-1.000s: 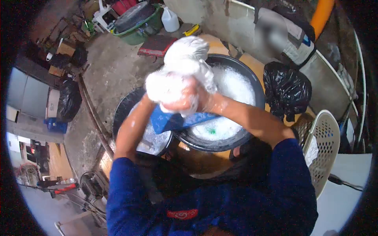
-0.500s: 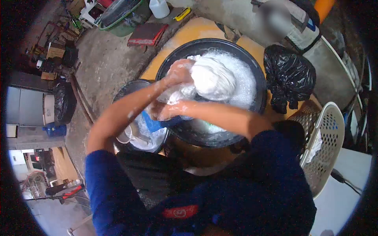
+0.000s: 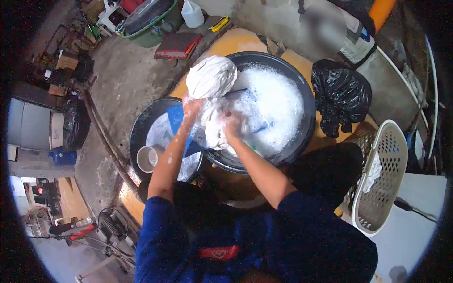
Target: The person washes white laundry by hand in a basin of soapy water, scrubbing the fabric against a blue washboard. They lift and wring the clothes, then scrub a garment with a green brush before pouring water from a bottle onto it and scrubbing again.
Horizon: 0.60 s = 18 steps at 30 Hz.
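Note:
A large black basin (image 3: 309, 111) holds thick white suds. At its left side my left hand (image 3: 192, 107) grips a wet white cloth (image 3: 211, 78), whose bunched, rounded part bulges above the fingers. My right hand (image 3: 231, 123) is closed on a lower part of the same cloth, over the suds. A blue board (image 3: 175, 118) lies under the cloth and spans the rims of the large basin and a smaller dark basin (image 3: 137, 127). Foam clings to both hands and forearms.
A white dipper (image 3: 147, 159) sits in the smaller basin. Right of the large basin are a black plastic bag (image 3: 340, 92) and a beige perforated basket (image 3: 384, 177) with white cloth. Farther back stand a green tub (image 3: 151, 35) and a white jug (image 3: 192, 14).
The bunched cloth has moved left, from over the suds to the large basin's left edge. My left hand has moved down and left, my right hand to the right. The view has shifted slightly.

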Each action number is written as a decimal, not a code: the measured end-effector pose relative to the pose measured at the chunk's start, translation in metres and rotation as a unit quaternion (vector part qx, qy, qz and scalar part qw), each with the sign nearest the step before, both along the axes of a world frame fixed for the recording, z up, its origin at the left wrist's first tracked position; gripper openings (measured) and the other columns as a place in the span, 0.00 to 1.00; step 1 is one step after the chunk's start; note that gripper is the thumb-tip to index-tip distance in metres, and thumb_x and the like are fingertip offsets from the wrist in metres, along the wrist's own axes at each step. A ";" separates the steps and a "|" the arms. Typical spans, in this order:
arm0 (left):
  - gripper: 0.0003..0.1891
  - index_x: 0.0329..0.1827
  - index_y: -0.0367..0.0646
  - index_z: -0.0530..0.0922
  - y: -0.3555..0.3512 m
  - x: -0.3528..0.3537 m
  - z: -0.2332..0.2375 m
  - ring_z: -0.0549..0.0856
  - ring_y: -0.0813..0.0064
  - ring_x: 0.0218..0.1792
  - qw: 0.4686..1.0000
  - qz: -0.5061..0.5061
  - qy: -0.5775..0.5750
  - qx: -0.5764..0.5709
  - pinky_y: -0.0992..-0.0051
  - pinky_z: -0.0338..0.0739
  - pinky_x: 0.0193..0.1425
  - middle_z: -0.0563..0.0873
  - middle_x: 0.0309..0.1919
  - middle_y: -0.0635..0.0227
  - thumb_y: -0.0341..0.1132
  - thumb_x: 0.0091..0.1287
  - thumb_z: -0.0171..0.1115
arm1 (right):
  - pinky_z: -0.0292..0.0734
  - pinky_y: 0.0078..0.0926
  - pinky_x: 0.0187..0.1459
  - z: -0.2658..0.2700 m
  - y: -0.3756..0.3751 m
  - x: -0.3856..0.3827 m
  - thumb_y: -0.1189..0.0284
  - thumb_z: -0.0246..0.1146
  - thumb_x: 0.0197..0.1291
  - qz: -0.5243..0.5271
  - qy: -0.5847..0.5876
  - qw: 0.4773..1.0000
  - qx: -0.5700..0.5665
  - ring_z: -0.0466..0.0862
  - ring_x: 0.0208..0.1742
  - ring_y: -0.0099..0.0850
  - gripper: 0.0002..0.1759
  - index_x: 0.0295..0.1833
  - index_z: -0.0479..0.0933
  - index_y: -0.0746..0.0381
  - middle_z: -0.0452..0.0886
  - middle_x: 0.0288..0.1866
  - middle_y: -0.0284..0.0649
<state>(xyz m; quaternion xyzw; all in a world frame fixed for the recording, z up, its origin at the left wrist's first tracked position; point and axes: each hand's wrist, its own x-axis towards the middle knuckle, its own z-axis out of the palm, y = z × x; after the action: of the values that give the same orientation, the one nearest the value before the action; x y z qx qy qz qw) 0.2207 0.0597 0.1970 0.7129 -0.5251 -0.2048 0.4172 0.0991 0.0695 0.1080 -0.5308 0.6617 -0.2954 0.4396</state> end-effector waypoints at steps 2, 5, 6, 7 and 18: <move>0.26 0.47 0.37 0.72 0.001 -0.005 0.005 0.78 0.63 0.44 0.998 0.025 -0.050 -0.005 0.70 0.70 0.50 0.80 0.41 0.58 0.38 0.44 0.66 | 0.72 0.29 0.43 0.004 0.005 -0.004 0.63 0.51 0.56 0.040 -0.021 0.996 0.076 0.76 0.45 0.34 0.19 0.51 0.69 0.61 0.75 0.44 0.44; 0.26 0.47 0.36 0.71 -0.001 -0.018 0.035 0.77 0.62 0.44 0.999 0.020 -0.033 -0.027 0.70 0.70 0.50 0.79 0.41 0.58 0.37 0.44 0.66 | 0.72 0.38 0.45 0.000 0.028 -0.013 0.55 0.50 0.56 0.007 -0.344 0.928 0.143 0.77 0.45 0.36 0.23 0.50 0.70 0.60 0.76 0.46 0.43; 0.26 0.47 0.36 0.71 -0.001 -0.025 0.056 0.77 0.62 0.44 0.998 0.015 0.027 -0.045 0.70 0.70 0.49 0.79 0.41 0.58 0.37 0.44 0.66 | 0.70 0.42 0.47 -0.024 0.023 -0.013 0.50 0.50 0.55 0.038 -0.425 0.873 0.236 0.76 0.46 0.36 0.26 0.51 0.70 0.59 0.75 0.48 0.42; 0.26 0.47 0.35 0.71 -0.010 -0.015 0.041 0.78 0.64 0.43 0.993 0.011 0.066 -0.093 0.69 0.71 0.48 0.79 0.40 0.58 0.38 0.46 0.65 | 0.69 0.45 0.49 0.010 0.036 -0.020 0.47 0.48 0.54 0.040 -0.496 0.820 0.283 0.76 0.47 0.37 0.29 0.51 0.69 0.58 0.75 0.48 0.42; 0.18 0.46 0.32 0.71 0.022 -0.043 0.102 0.78 0.70 0.42 0.873 -0.061 0.441 -0.200 0.71 0.73 0.47 0.79 0.39 0.60 0.34 0.55 0.57 | 0.65 0.37 0.56 0.178 0.045 -0.024 0.52 0.47 0.56 0.048 -0.899 0.426 0.084 0.70 0.54 0.37 0.28 0.58 0.64 0.57 0.69 0.55 0.40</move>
<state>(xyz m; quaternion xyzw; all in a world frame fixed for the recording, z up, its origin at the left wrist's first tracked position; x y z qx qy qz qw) 0.1776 0.0820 0.2990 0.4166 -0.3584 -0.4136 0.7259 0.0753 0.1147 0.2862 0.0448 -0.1135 -0.5268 0.8412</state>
